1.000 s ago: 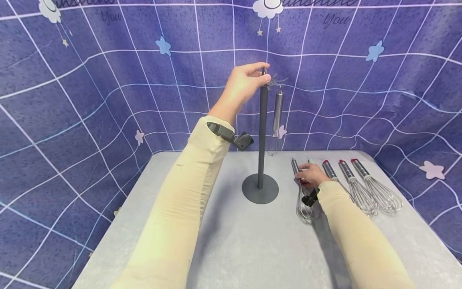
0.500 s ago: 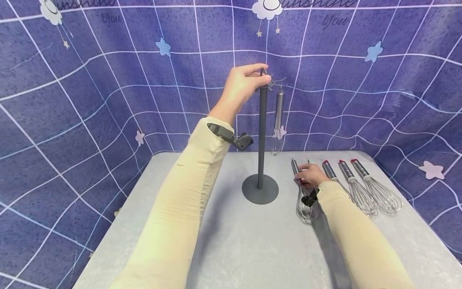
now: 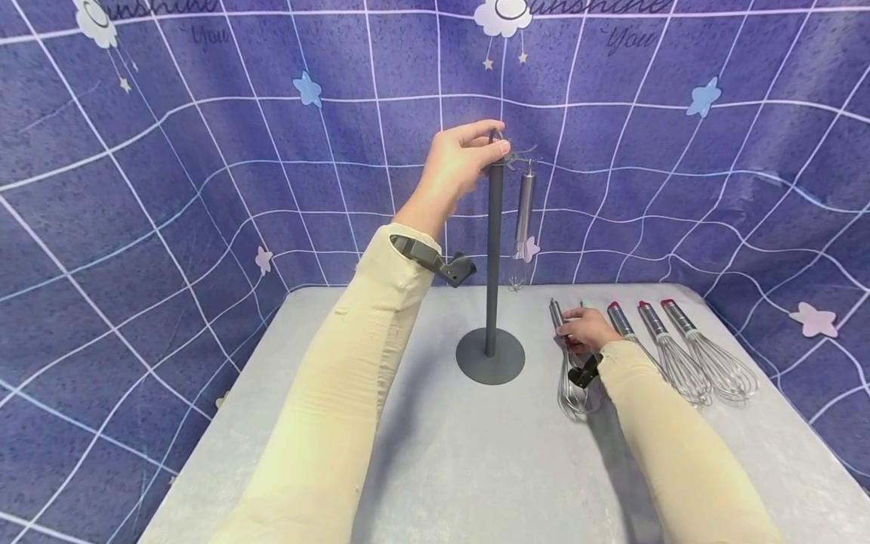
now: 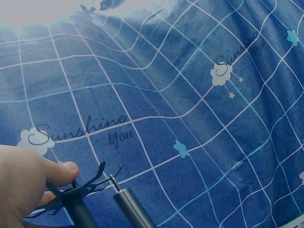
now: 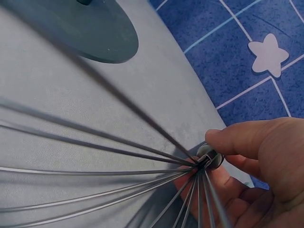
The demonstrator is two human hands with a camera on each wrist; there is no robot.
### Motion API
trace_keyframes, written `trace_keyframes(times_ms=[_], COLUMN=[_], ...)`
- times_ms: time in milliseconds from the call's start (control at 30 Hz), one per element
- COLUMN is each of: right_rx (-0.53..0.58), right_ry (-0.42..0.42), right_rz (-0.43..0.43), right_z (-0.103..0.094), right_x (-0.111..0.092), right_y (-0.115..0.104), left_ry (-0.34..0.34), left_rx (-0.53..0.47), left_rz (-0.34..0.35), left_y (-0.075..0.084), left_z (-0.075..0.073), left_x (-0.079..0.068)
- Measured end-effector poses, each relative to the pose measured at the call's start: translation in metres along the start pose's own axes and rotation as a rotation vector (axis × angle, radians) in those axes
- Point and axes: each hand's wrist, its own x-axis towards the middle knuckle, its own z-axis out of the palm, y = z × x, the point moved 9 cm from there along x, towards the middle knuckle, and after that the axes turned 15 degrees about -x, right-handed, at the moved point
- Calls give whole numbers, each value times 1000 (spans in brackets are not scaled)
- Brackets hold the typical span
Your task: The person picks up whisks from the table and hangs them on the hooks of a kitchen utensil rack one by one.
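Observation:
A dark grey stand (image 3: 495, 249) has an upright pole, a round base and hooks at its top. My left hand (image 3: 451, 160) pinches the ring at the top between thumb and fingers. From one hook hangs a steel whisk (image 3: 526, 208), just right of the pole; its handle end (image 4: 130, 204) shows in the left wrist view. My right hand (image 3: 590, 331) grips the handle of another whisk (image 3: 571, 381), which lies on the table. In the right wrist view, its wires fan out from the handle (image 5: 211, 157) between my thumb and fingers.
Several red-tipped whisks lie right of my right hand, the outermost whisk (image 3: 714, 355) nearest the table's right edge. A pale green tip (image 3: 586, 304) shows behind that hand. The grey table (image 3: 489, 461) is bordered by a blue patterned curtain (image 3: 381, 68).
The hanging whisk has swung slightly on its hook. Both hands keep the same places and holds.

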Motion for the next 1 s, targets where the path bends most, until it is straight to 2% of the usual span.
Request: trace_keyframes(times_ms=[267, 500, 1000], right_rx=[23, 43, 78], right_ry=[18, 35, 47], right_rz=[4, -12, -43], right_z=[-4, -6, -12], right_x=[2, 1, -3], right_y=[2, -1, -10], left_ry=[-16, -3, 0], left_rx=[-19, -39, -11], left_rz=[-10, -21, -9], left_y=[-2, -2, -2], left_z=[0, -2, -5], left_x=[-1, -2, -2])
